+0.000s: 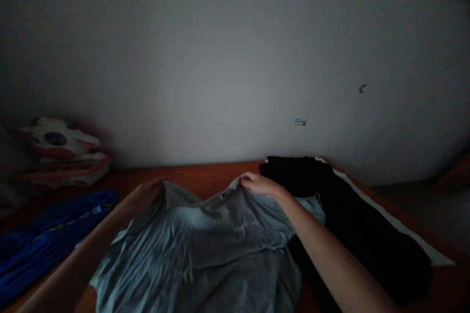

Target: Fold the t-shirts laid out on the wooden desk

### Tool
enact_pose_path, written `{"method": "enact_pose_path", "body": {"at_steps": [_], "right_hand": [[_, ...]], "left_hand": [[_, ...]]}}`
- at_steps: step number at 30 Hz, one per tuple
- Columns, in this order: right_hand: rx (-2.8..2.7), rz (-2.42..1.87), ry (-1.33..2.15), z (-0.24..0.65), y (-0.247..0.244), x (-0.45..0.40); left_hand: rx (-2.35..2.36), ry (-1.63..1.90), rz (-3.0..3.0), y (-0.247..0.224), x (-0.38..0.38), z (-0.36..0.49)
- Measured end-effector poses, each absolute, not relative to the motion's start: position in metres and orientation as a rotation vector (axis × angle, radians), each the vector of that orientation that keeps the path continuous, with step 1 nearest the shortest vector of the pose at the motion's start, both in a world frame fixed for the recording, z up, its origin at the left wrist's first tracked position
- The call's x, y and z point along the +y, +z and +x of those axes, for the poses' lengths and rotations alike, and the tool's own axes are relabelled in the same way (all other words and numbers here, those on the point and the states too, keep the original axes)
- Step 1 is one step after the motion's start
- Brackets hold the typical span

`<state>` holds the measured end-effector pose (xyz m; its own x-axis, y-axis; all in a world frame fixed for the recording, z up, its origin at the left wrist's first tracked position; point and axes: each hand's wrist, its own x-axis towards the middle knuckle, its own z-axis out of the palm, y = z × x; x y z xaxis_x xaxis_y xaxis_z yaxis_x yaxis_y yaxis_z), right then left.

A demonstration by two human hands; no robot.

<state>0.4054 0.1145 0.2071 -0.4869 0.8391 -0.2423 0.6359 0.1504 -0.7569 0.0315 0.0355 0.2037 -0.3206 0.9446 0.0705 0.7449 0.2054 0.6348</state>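
Observation:
A grey T-shirt [220, 239] with small lettering on its front spreads across the middle of the wooden surface, wrinkled and partly lifted at the top. My left hand [151, 190] is closed on the shirt's upper left edge near the neckline. At the upper right of the neckline, my right hand [259, 184] pinches the fabric between thumb and fingers. Between the two hands the top edge sags. One sleeve shows beyond my right forearm, touching black clothing [367, 234] at the right.
Blue clothing [55, 234] lies at the left. Behind it, a white and pink plush toy [60, 139] rests on a box-like item [73, 168]. The wooden surface [213, 172] meets a grey wall [227, 68] bearing a small label [300, 122] and a hook [363, 88].

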Motion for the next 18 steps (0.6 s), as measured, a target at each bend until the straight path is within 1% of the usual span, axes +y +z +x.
{"method": "enact_pose_path", "body": {"at_steps": [2, 4, 5, 8, 11, 14, 18], "right_hand": [[-2.163, -1.453, 0.977, 0.386, 0.201, 0.125], [-2.248, -1.514, 0.677, 0.374, 0.182, 0.121], [-2.318, -1.555, 0.599, 0.371, 0.168, 0.116], [-2.430, -1.706, 0.570, 0.369, 0.121, 0.096], [-2.433, -1.754, 0.445, 0.374, 0.087, 0.086], [-2.399, -1.727, 0.330, 0.376, 0.072, 0.090], [-2.374, -1.725, 0.298, 0.373, 0.069, 0.108]], "left_hand": [[2.187, 0.784, 1.756, 0.200, 0.059, 0.047], [2.218, 0.673, 1.866, 0.181, 0.065, 0.065], [2.224, 0.593, 1.896, 0.168, 0.063, 0.075], [2.293, 0.344, 1.858, 0.123, 0.047, 0.100], [2.370, 0.181, 1.792, 0.091, 0.037, 0.108], [2.393, 0.093, 1.793, 0.079, 0.043, 0.099], [2.391, 0.022, 1.831, 0.077, 0.065, 0.086]]}}
